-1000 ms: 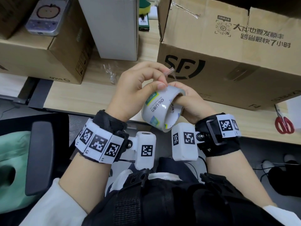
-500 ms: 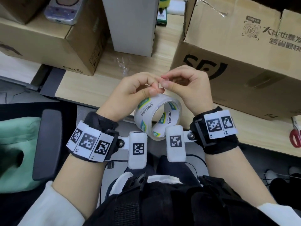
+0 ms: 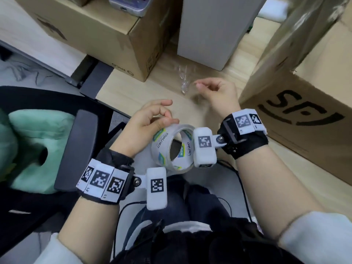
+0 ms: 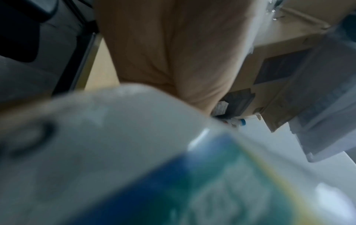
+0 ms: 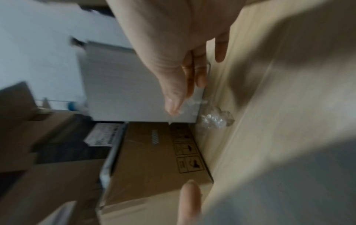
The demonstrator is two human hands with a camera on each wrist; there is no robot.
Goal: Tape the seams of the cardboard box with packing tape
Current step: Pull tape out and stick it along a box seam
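Half a second ago both hands met above the tape roll; since then the right hand (image 3: 217,94) has drawn away to the far right and hangs over the desk (image 3: 144,90), its fingers loosely curled. A small clear scrap seems to cling at its thumb tip in the right wrist view, but blur leaves it unclear whether anything is pinched. The left hand (image 3: 146,128) is at the near edge of the desk, its thumb lying across the top of the tape roll (image 3: 171,147) and its fingers curled about the roll's left side, so the roll hangs in its grip above the person's lap. The roll stands on edge with its open core facing the camera, green and blue labels showing inside and out.

At the right, the large cardboard box (image 3: 304,103) with a black logo sits on the desk, one flap raised; its inside is out of sight. At the far left a second brown carton (image 3: 106,33) carries a pale purple device (image 3: 129,4) on its closed top. Between the two stands a plain white box (image 3: 215,29). A crumpled bit of clear film (image 3: 183,82) lies on the light wood surface just left of the right hand. A black chair armrest (image 3: 74,149) and green cushion (image 3: 32,149) fill the near left.
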